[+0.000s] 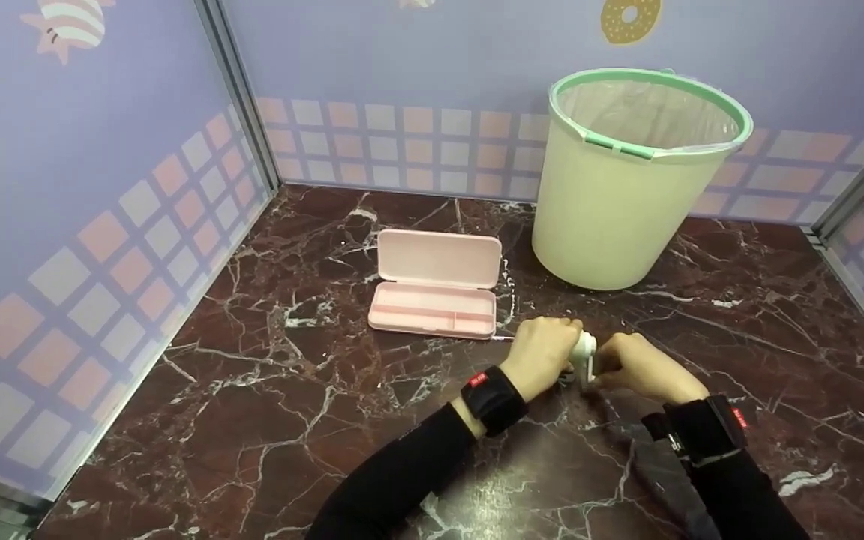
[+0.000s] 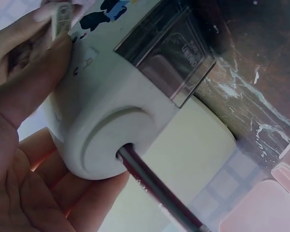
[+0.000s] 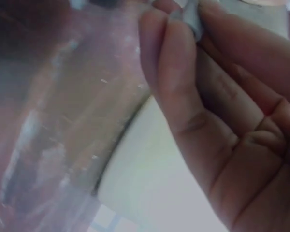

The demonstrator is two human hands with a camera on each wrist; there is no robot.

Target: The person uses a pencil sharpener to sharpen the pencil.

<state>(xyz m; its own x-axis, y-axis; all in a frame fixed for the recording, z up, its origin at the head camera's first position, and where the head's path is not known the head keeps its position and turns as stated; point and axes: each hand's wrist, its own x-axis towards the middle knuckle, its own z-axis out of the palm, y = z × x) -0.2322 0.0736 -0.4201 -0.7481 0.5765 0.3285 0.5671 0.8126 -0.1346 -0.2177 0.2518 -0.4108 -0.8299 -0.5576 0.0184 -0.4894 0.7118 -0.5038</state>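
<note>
My left hand (image 1: 541,352) grips a white crank pencil sharpener (image 2: 99,92), thumb and fingers around its body. A dark pencil (image 2: 159,188) sticks out of the round hole in the sharpener's front. On its side is a clear, dark-tinted shavings drawer (image 2: 169,60). Across from it, my right hand (image 1: 646,367) pinches the small pale knob (image 3: 192,20) of the crank between thumb and fingers. The pencil's far end shows beside an open pink pencil case (image 1: 439,259) in the head view. The left hand covers most of the sharpener there.
A pale green waste bin (image 1: 612,210) with a green rim and a plastic liner stands behind the hands, to the right. Small white bits (image 1: 508,281) lie between the case and the bin. Patterned panels (image 1: 402,135) wall in the dark marbled tabletop (image 1: 252,420).
</note>
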